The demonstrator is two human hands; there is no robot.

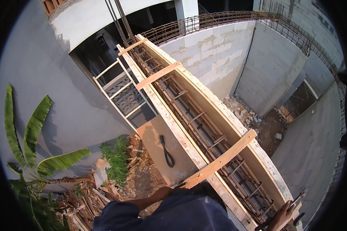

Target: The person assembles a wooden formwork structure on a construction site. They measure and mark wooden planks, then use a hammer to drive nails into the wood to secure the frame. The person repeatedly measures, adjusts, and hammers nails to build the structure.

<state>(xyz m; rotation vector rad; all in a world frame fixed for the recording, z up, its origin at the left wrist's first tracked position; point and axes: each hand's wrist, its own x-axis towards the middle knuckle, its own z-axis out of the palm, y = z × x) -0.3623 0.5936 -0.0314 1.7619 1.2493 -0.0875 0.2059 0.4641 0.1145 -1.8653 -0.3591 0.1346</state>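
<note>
My left hand [165, 192] is beside the splintered near end of a wooden crosspiece [223, 158] nailed across the formwork. Its fingers are too small and shadowed to make out. At the lower right, my right hand [283, 216] is closed at the outer form board's end, around a hand tool [298, 197] with a thin metal end whose kind I cannot make out. Between the two long form boards [194, 154] lies a cage of steel rebar [198, 117] tied with stirrups. A dark looped strap or cord [167, 152] lies on a brown panel [158, 133] left of the formwork.
Two more crosspieces [158, 76] span the far formwork. A pale ladder-like frame [121, 90] leans on its left. Rubble [241, 111] lies far below, inside curved block walls [212, 50] topped with rebar. Scrap wood [81, 211] and a banana plant [36, 173] are at lower left.
</note>
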